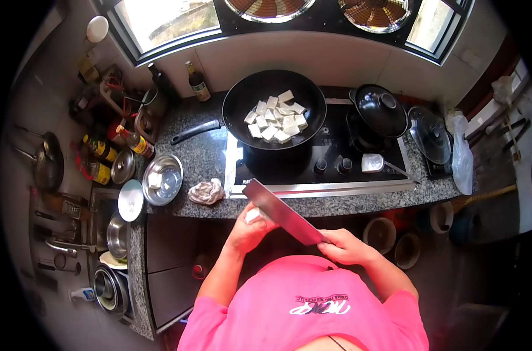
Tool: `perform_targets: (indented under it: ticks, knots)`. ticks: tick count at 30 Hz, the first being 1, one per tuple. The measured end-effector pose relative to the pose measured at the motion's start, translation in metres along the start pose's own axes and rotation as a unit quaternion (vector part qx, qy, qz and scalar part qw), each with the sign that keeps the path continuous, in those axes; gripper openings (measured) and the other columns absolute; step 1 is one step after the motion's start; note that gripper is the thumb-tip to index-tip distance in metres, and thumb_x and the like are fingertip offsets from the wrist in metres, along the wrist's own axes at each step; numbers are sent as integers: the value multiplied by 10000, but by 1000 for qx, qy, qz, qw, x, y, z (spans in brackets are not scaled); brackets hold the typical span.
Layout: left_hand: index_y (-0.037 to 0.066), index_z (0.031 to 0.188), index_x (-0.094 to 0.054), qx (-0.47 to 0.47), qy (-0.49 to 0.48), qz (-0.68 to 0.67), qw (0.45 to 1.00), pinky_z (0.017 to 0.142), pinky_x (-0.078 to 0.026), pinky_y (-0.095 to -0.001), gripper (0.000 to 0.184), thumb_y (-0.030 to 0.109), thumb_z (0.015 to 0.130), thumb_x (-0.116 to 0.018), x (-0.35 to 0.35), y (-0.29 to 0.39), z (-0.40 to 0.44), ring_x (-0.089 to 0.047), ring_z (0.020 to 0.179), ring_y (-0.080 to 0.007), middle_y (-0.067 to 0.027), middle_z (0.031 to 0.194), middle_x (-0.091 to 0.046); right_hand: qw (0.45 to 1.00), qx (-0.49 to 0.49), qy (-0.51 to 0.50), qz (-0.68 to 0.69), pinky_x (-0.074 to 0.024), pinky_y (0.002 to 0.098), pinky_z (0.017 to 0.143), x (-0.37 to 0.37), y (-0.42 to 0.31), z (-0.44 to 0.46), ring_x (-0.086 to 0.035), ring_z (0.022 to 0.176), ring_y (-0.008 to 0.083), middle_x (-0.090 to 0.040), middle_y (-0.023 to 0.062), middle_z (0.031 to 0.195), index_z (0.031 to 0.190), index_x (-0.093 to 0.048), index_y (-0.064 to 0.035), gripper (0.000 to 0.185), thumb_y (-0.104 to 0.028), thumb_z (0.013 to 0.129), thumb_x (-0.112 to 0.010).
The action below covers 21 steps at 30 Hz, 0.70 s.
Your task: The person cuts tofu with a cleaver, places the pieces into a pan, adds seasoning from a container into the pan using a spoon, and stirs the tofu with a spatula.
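Observation:
A white block of tofu [253, 216] rests in my left hand [244, 233], fingers curled around it in front of the counter. My right hand [343, 245] grips the handle of a cleaver [285, 214]. Its broad blade slants up to the left, over the fingers of my left hand; whether the edge touches the tofu I cannot tell. Beyond my hands, a black wok [238, 96] on the stove holds several cut tofu pieces [277, 117]. To the left, a steel bowl [171, 175] has another white piece in it.
A crumpled plastic bag [207, 191] lies on the counter edge beside the stove [266, 161]. A spatula [373, 164] and a lidded black pot [378, 111] are at right. Bottles [197, 82] stand behind at left, and a white plate [130, 200] sits near the sink.

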<state>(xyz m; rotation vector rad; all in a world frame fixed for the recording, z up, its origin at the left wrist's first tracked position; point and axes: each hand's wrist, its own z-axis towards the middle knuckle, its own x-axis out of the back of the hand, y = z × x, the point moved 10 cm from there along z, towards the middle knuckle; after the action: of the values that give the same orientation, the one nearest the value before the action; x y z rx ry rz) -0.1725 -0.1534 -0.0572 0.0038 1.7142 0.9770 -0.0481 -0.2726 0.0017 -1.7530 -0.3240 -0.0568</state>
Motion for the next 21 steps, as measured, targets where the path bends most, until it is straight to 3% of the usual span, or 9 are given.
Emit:
perform_targets:
  ticks: [1,5,11,14,16,18,19,20,21]
  knots:
    - [88,1329,-413,27,-16,-23,999,984,-443,-510,697,94,731,-771,1,-8,-1,-494,1219,-313,-134,1310,-492,991,-100,-42,73,-434,268,468,-2,13,-8,-530,507,125,-573,35,683,1140,-569,-32,271,-72,884,-487]
    - [87,1342,-389,117,-28,-36,992,934,-485,-487,728,76,713,-755,11,-36,5,-525,1179,-306,-131,1261,-520,969,-137,-23,206,-358,224,377,-5,59,-22,-469,472,49,-541,0,643,887,-549,-42,98,-109,909,-482]
    - [61,1278,-447,184,-59,-69,979,802,-528,-372,609,199,754,-724,-5,-44,12,-608,1014,-257,-125,1159,-572,927,-149,64,337,-369,220,412,-2,63,-37,-466,473,65,-542,33,673,910,-536,-23,69,-74,885,-497]
    - [43,1230,-475,238,32,51,969,800,-525,-355,573,225,753,-735,28,-46,13,-625,947,-229,-116,1092,-601,905,-118,132,386,-383,237,443,7,63,-46,-471,468,99,-525,57,668,941,-526,2,94,-29,860,-490]
    - [7,1118,-533,205,11,134,970,743,-531,-298,488,260,757,-743,20,-13,29,-631,921,-194,-109,1012,-623,891,-97,171,408,-384,244,441,12,67,-58,-468,460,111,-519,64,661,942,-525,10,105,-13,846,-489]
    - [0,1031,-583,123,-85,246,958,679,-512,-269,349,217,786,-705,0,38,67,-611,786,-143,-82,881,-628,879,-97,206,418,-394,258,439,12,71,-70,-463,440,125,-516,73,654,942,-523,15,122,-10,825,-500]
    - [-1,1026,-585,40,-5,313,949,670,-509,-271,312,177,791,-687,-11,77,80,-602,750,-134,-70,850,-627,873,-94,219,425,-396,261,438,11,75,-76,-463,436,125,-517,74,652,940,-522,15,122,-14,823,-504]
    - [-25,1057,-572,31,29,379,925,692,-508,-268,349,160,787,-695,4,95,99,-616,778,-143,-80,881,-639,867,-91,232,432,-398,263,436,9,78,-81,-464,432,126,-518,74,651,937,-520,16,122,-18,821,-507]
    - [-32,1068,-589,-42,0,510,859,714,-503,-258,365,162,782,-706,-13,122,119,-628,800,-138,-90,897,-655,864,-89,240,433,-399,266,433,6,79,-85,-467,430,127,-518,75,648,935,-519,16,122,-22,819,-510]
